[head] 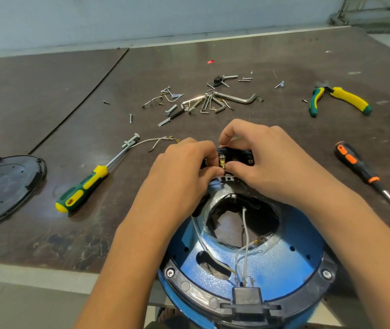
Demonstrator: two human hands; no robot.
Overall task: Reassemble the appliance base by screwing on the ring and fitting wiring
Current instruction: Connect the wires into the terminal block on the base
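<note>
The blue appliance base (pixel 281 264) stands upside down at the table's near edge, a black ring (pixel 203 296) bolted round its rim. White wires (pixel 242 252) run across its inside to a black connector block (pixel 247 296). At the base's far side, my left hand (pixel 184 169) and my right hand (pixel 260 160) meet over a small black switch part (pixel 234 156). Both pinch a brass terminal (pixel 222 162) on it between thumbs and fingertips. A loose white wire (pixel 151 141) with brass ends lies just left of my hands.
A green-yellow screwdriver (pixel 87 181) lies left, a black cover plate (pixel 2 188) at the far left edge. An orange-black screwdriver (pixel 364 173) lies right, green-yellow pliers (pixel 341 98) behind it. Several screws and hex keys (pixel 203 100) are scattered at the table's middle.
</note>
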